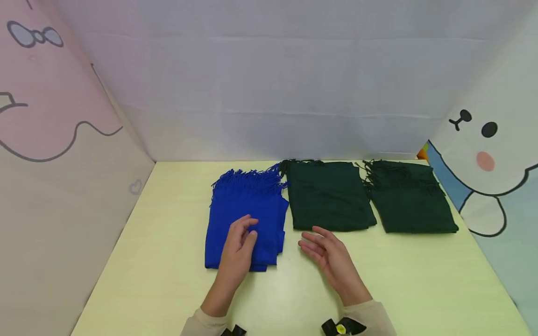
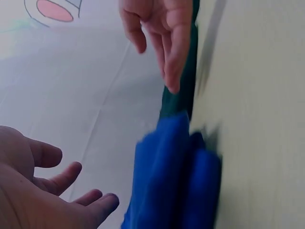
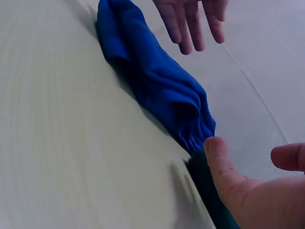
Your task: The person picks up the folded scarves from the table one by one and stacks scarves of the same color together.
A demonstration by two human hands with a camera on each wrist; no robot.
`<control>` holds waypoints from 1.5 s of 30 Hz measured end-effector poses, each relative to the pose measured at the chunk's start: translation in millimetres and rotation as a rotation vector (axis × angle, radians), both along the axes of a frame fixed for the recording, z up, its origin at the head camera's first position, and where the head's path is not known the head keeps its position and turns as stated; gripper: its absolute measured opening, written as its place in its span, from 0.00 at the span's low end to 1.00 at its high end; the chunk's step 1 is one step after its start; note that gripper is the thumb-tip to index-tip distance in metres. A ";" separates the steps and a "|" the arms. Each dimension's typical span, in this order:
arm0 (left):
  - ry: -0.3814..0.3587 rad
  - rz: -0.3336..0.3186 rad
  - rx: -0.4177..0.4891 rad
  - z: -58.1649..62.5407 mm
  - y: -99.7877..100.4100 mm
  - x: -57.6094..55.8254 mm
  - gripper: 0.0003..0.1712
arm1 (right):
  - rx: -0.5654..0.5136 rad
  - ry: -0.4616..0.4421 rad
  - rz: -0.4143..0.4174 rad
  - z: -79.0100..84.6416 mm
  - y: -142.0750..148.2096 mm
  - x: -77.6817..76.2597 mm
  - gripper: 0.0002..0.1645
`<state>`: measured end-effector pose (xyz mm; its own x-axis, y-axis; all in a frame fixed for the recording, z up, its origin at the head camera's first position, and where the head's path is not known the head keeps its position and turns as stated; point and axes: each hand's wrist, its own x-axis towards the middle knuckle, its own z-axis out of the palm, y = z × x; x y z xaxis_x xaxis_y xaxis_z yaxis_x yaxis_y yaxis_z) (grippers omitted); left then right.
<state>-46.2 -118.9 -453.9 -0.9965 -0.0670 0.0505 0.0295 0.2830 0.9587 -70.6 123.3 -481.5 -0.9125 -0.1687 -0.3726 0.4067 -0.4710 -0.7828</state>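
Note:
A folded blue scarf (image 1: 239, 205) with a fringe along its far edge lies left of the table's middle. Over its near half hovers my left hand (image 1: 238, 254), fingers loosely bent and holding nothing; the left wrist view shows a gap between these fingers and the blue scarf (image 2: 162, 176). My right hand (image 1: 329, 259) is held above the table to the right of the blue scarf, fingers relaxed, palm turned inward. Just beyond its fingertips lies a folded dark green scarf (image 1: 328, 196). In the right wrist view the blue scarf (image 3: 152, 71) shows its thick, layered side.
A second folded dark green scarf (image 1: 414, 200) lies at the far right, its fringe toward the first green one. The pale yellow table (image 1: 147, 261) meets a white cloth wall (image 1: 286, 93) at the back. Printed cartoon panels stand at both sides.

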 end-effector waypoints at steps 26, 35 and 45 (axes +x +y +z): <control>-0.463 0.053 0.843 -22.4 97.3 -81.0 0.39 | -0.016 0.066 -0.083 -6.4 59.5 4.5 0.31; -0.368 -0.083 0.373 -35.2 104.0 -97.2 0.31 | -0.053 0.074 -0.111 -13.5 66.1 7.6 0.29; -0.373 -0.051 0.601 -36.2 116.5 -102.0 0.40 | -0.052 0.056 -0.127 -12.2 70.6 8.3 0.28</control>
<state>-148.2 -2.3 -490.1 -0.9429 0.0707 -0.3256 -0.3317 -0.2910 0.8974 -62.4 193.9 -493.7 -0.9470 -0.0683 -0.3140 0.2974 -0.5562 -0.7760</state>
